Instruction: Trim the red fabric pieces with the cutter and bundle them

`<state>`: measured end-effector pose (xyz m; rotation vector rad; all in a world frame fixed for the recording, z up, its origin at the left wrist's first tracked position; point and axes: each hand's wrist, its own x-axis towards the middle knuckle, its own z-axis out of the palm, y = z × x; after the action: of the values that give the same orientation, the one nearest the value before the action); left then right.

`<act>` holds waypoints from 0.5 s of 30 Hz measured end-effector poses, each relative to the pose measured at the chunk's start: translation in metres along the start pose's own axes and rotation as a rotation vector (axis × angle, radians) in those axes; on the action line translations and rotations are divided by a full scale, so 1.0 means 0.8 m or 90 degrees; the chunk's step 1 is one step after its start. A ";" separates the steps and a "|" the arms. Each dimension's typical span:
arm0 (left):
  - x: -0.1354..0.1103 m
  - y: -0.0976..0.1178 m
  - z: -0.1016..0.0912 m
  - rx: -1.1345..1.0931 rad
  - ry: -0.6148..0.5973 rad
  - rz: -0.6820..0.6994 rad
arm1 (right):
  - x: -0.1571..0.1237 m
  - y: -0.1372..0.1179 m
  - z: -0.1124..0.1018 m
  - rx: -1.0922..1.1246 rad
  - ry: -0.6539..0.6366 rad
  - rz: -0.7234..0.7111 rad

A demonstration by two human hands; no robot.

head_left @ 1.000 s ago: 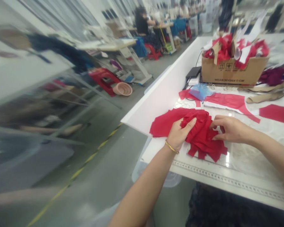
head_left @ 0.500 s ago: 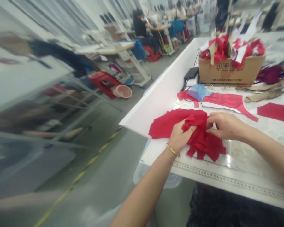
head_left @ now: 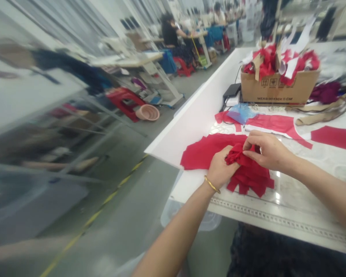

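Observation:
A heap of red fabric pieces (head_left: 248, 177) lies near the front left corner of the white table (head_left: 196, 115). My left hand (head_left: 220, 169), with a gold bangle at the wrist, is closed on the bunched top of the heap. My right hand (head_left: 266, 151) pinches the same bunch from the right, its fingers meeting the left hand's. A flat red piece (head_left: 202, 152) spreads out to the left under the heap.
A cardboard box (head_left: 278, 88) stuffed with red and white scraps stands at the back. Red cut pieces (head_left: 276, 123), a blue scrap (head_left: 240, 112), a black adapter (head_left: 232, 90) and beige strips (head_left: 320, 115) lie behind my hands. People sit at sewing tables (head_left: 173, 32) across the aisle.
My right hand has moved left and up to meet the left hand. Together they have gathered the top red pieces into a tighter bunch.

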<state>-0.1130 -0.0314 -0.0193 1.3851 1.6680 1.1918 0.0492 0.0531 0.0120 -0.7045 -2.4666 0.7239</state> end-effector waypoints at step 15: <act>0.004 0.000 0.005 -0.229 0.092 -0.124 | -0.030 0.006 -0.032 -0.115 -0.189 0.155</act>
<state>-0.1099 -0.0270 -0.0207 0.9160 1.5475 1.4200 0.0835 0.0516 0.0211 -1.0454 -2.7720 0.7456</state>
